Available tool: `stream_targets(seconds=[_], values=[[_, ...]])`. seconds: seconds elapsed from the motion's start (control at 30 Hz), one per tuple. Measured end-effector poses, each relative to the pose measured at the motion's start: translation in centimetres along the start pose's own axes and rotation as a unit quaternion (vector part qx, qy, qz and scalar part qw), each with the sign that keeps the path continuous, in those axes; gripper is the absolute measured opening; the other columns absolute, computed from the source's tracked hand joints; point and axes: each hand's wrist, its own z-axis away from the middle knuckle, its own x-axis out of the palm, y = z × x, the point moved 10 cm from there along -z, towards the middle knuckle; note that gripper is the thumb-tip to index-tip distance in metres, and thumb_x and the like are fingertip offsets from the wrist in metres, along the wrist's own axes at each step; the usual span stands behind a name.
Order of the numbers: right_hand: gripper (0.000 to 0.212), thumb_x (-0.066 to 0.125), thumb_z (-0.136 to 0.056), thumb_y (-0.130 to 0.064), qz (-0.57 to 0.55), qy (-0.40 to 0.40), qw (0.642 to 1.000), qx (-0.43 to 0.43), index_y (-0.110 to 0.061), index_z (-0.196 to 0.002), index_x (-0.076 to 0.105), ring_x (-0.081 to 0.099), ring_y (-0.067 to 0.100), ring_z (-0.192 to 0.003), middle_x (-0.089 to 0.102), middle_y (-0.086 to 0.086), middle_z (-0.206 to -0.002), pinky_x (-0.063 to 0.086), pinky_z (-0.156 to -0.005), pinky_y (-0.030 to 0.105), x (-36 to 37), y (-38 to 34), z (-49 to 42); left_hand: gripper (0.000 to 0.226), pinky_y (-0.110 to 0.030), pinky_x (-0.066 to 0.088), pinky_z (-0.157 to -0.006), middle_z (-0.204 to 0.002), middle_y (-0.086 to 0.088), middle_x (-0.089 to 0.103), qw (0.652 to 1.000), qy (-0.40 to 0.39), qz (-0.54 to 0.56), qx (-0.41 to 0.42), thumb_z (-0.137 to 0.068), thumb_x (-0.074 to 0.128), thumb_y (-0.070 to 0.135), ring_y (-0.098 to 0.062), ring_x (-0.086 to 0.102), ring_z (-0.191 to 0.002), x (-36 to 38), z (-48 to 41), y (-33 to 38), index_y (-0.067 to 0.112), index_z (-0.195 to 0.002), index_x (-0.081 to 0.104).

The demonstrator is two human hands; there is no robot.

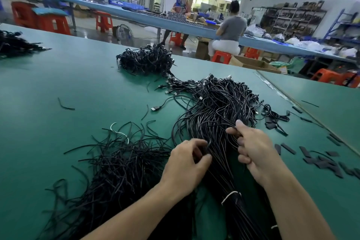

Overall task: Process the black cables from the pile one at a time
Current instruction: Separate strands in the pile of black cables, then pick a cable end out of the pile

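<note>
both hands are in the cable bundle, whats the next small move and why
Probably draw the left hand up and leftward, teasing its strand clear of the cable bundle while the right hand holds the rest. The left hand seems to pinch one strand, the right grips several strands, and a white tie binds the bundle lower down.

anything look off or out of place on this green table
One white strand lies among the black offcuts left of the left hand, the only pale piece in that heap. Flat black pieces are scattered loose over the table on the right.
</note>
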Motion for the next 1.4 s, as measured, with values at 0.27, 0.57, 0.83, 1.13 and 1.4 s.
stream_targets(seconds=[0.27, 0.57, 0.83, 1.13, 1.4], values=[[0.025, 0.062, -0.093, -0.024, 0.259, -0.07, 0.916, -0.3, -0.025, -0.069, 0.066, 0.057, 0.003, -0.062, 0.064, -0.01, -0.066, 0.041, -0.055, 0.016, 5.9, -7.9, 8.1, 0.083, -0.033, 0.043, -0.103, -0.12, 0.012, 0.048, 0.994, 0.033, 0.081, 0.066, -0.083, 0.071, 0.034, -0.006, 0.046, -0.115, -1.2, 0.0, 2.4, 0.049, -0.149, 0.022], [0.024, 0.055, -0.075, -0.018, 0.043, -0.273, 0.886, -0.374, -0.028, -0.054, 0.05, 0.04, 0.0, -0.054, 0.045, -0.012, -0.055, 0.033, -0.053, 0.012, 7.6, -13.1, 15.5, 0.015, -0.015, 0.048, -0.081, -0.097, -0.006, 0.067, 0.992, -0.025, 0.122, -0.03, -0.1, 0.056, 0.023, -0.004, 0.062, -0.085, -2.3, -3.8, 2.7, 0.014, -0.107, 0.066], [0.048, 0.055, -0.089, -0.009, 0.082, 0.022, 0.962, -0.258, -0.022, -0.05, 0.03, 0.021, 0.006, -0.046, 0.026, -0.011, -0.047, 0.019, -0.042, 0.017, 0.2, -8.5, 9.3, 0.059, -0.046, 0.053, -0.091, -0.084, -0.003, 0.07, 0.956, 0.213, 0.2, -0.035, -0.097, 0.033, 0.06, -0.027, 0.068, -0.086, -10.5, -4.9, 4.8, 0.016, -0.073, 0.064], [0.041, 0.056, -0.089, -0.014, 0.115, 0.098, 0.976, -0.156, -0.018, -0.051, 0.04, 0.02, 0.006, -0.039, 0.026, -0.011, -0.043, 0.018, -0.052, 0.029, -4.7, -5.4, 6.3, 0.049, -0.019, 0.029, -0.044, -0.051, 0.001, 0.031, 0.903, 0.374, -0.024, 0.209, -0.087, 0.075, 0.029, -0.012, 0.031, -0.048, -19.3, 1.0, 8.8, 0.021, -0.063, 0.034], [0.045, 0.04, -0.097, -0.041, 0.37, -0.037, 0.896, -0.244, -0.036, -0.14, 0.05, 0.048, -0.002, -0.126, 0.057, -0.022, -0.133, 0.022, -0.12, 0.029, 4.8, -7.8, 8.9, 0.033, -0.031, 0.034, -0.057, -0.071, 0.007, 0.036, 0.846, 0.232, -0.312, 0.364, -0.1, 0.04, 0.032, -0.014, 0.033, -0.064, -12.8, 0.5, 13.5, 0.019, -0.071, 0.044]])
